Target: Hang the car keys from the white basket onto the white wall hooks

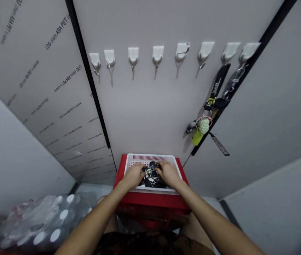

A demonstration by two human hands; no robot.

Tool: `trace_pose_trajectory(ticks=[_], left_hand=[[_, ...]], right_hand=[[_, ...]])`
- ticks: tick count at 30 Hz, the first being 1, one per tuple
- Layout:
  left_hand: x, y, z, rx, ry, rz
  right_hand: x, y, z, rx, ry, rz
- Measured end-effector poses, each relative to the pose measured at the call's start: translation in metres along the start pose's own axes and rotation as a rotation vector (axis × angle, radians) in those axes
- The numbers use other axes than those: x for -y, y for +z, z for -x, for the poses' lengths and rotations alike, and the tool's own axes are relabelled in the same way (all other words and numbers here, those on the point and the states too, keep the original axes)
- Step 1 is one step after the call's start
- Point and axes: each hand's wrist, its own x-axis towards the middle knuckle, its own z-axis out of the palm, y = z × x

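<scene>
Head view, looking down past two bare forearms, shows both hands at work over a white plastic basket [152, 190] with a slotted back wall, which sits on a small red counter [152, 200] against a pale wall [145, 117]. The left hand [133, 175] comes in from the basket's left side, its fingers curled and its thumb bent in, partly closed on the near edge of a black bundle [152, 173]. The right hand [169, 173] mirrors it from the other side, thumb and fingers drawn together on the bundle's right edge; how firmly either one grips, I cannot tell. The bundle lies inside the basket, between the hands, with a round yellowish emblem at its middle and white bits showing among the black; the separate pieces are too small to make out. Above, a row of eight white hooks [157, 53] runs across the wall. From the seventh hangs a black strap [218, 79] with lettering, ending in a cluster with a pale green puff [203, 126] and a yellow-green tag [197, 137]; a metal chain [235, 81] hangs from the eighth. At lower left, on the floor, stand wrapped clear bottles [55, 235] with white caps.
</scene>
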Motion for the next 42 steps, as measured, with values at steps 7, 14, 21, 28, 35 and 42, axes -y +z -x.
trace_pose_trajectory(ticks=[7, 14, 21, 28, 35, 42], left_hand=[[0.003, 0.004, -0.008, 0.011, -0.029, 0.006], [0.006, 0.006, -0.006, 0.003, -0.033, 0.09], [-0.004, 0.009, -0.008, -0.1, -0.024, 0.504], [-0.022, 0.017, -0.015, -0.212, -0.046, 1.004], [-0.036, -0.008, -0.011, -0.208, -0.042, 1.042], [-0.047, -0.03, -0.012, -0.146, -0.134, 1.15]], right_hand=[[0.0, 0.005, -0.009, 0.055, -0.011, -0.003], [0.0, 0.008, -0.008, 0.008, -0.004, -0.401], [0.007, 0.003, -0.009, -0.106, 0.079, -1.044], [0.028, -0.025, 0.0, 0.015, 0.005, -1.059], [0.02, -0.031, 0.001, -0.039, -0.068, -0.877], [0.027, -0.055, 0.01, -0.027, -0.193, -0.754]])
